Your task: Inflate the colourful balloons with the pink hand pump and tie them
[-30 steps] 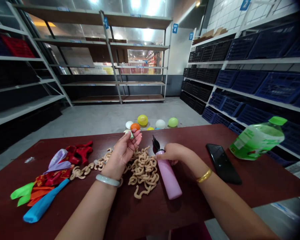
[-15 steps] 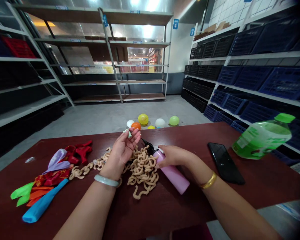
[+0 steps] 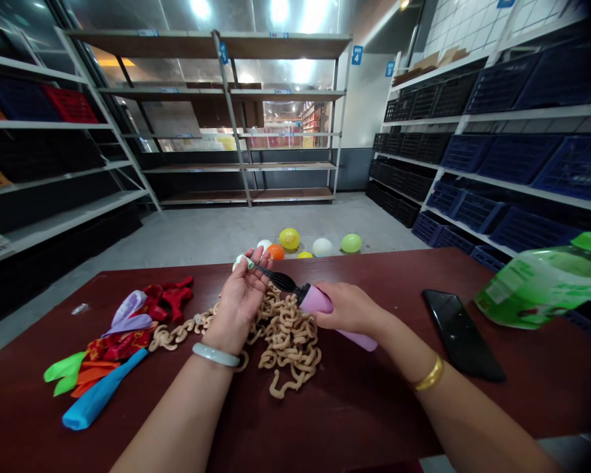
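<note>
My right hand [image 3: 347,305] is wrapped round a pink pump [image 3: 316,300] with a black nozzle end, lifted over the tan chain. The thin black tip [image 3: 262,268] points at my left hand [image 3: 246,289], which is palm up. Between the thumb and fingers of my left hand is a small pale green balloon [image 3: 245,261], its opening at the nozzle tip. A heap of tan chain links [image 3: 290,335] lies below and between both hands, partly behind my left wrist.
Deflated balloons, including a blue one [image 3: 103,391] and a red one [image 3: 177,295], lie left. A black phone [image 3: 463,335] and a green bottle [image 3: 542,282] stand to the right. Inflated balloons [image 3: 289,239] sit on the floor beyond the table, with shelves [image 3: 290,167] behind.
My right hand has raised the pump off the table and swung its nozzle up to the pale green balloon in my left hand. The whole view has shifted slightly.
</note>
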